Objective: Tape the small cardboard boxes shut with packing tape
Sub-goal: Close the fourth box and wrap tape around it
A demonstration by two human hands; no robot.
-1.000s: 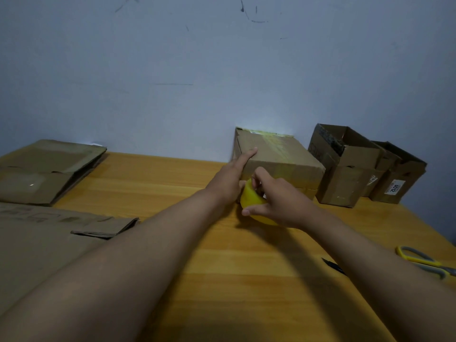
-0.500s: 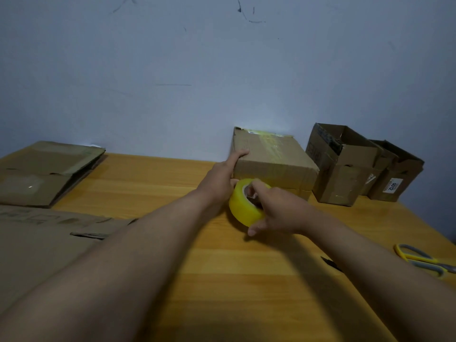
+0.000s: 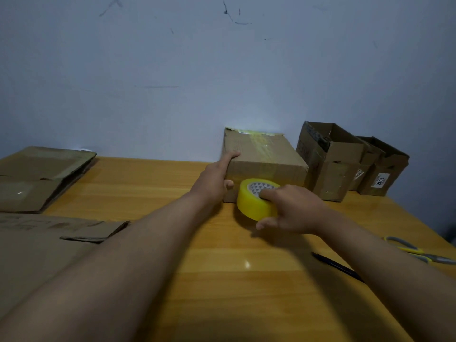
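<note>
Our left hand (image 3: 212,181) presses flat-fingered against the closed box (image 3: 264,164); our right hand (image 3: 293,208) grips the yellow tape roll (image 3: 251,203); two boxes (image 3: 330,164) stand open.

Left hand (image 3: 213,182) steadies closed box (image 3: 261,161); right hand (image 3: 293,208) grips yellow tape roll (image 3: 254,199), seemingly touching box front.

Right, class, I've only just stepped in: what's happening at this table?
A person is taping a closed cardboard box by the wall. The left hand steadies the box's near left corner, forefinger on its top. The right hand grips a yellow tape roll against the box's front. Two open boxes stand to its right; scissors lie nearby.
</note>
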